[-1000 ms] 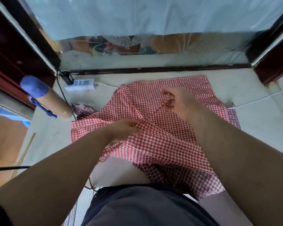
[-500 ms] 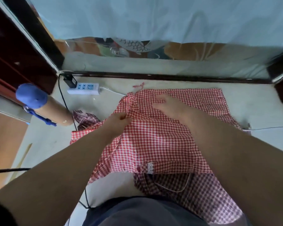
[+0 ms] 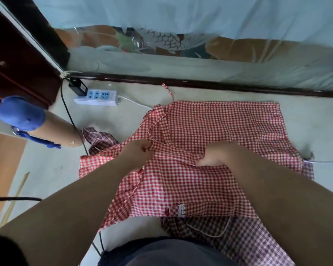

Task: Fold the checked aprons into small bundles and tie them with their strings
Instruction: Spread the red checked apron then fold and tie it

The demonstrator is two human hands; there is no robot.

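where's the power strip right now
In the head view the power strip lies on the floor at upper left, beyond the cardboard tube and left of the red checked apron.

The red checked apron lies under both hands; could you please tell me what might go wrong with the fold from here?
1. A darker checked apron lies beneath the red checked apron; the left hand or right hand may catch both layers.
2. The string trails away toward the wall and could get folded inside the bundle.
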